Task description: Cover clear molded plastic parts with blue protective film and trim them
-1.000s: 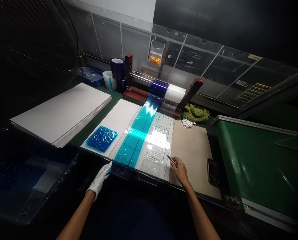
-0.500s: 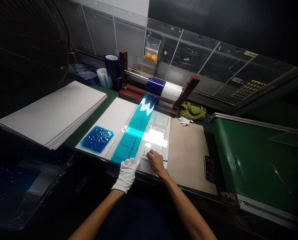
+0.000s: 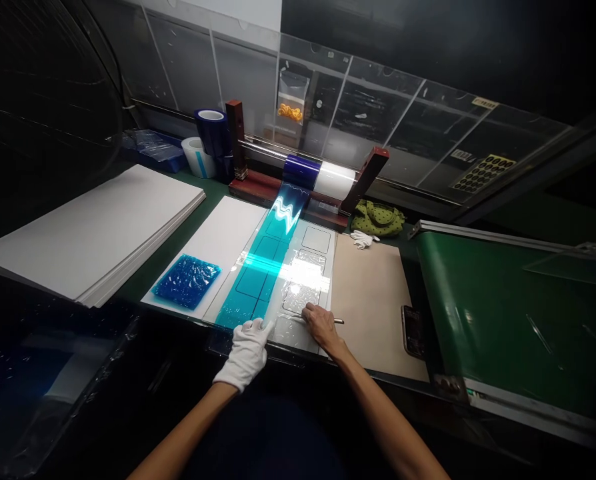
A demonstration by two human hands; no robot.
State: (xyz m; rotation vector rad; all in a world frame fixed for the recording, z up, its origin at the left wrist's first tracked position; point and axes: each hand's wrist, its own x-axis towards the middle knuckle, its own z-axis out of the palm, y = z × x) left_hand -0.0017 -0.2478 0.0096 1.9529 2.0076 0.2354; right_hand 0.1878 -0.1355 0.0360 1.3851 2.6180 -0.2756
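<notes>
A strip of blue film (image 3: 263, 267) runs from the blue roll (image 3: 301, 171) down over a sheet marked with rounded rectangles (image 3: 317, 239). My left hand (image 3: 247, 348), in a white glove, is closed on the near end of the film at the sheet's front edge. Bare and closed, my right hand (image 3: 323, 327) grips a thin pen-like tool (image 3: 339, 321) and rests on the sheet's near right part. Clear, wrinkled film (image 3: 305, 283) lies just beyond it. A stack of small blue film pieces (image 3: 187, 281) sits on white paper at left.
A dark red wooden stand (image 3: 235, 133) holds the blue roll and a white roll (image 3: 335, 180). White sheets (image 3: 93, 227) are stacked at left. Brown board (image 3: 371, 300), a phone (image 3: 412, 331), a white glove (image 3: 363, 239), a green pouch (image 3: 378, 219) and a green belt (image 3: 503, 313) are at right.
My right hand has moved right across the sheet with the tool. My left hand stays at the film's near end. The whole view has shifted slightly.
</notes>
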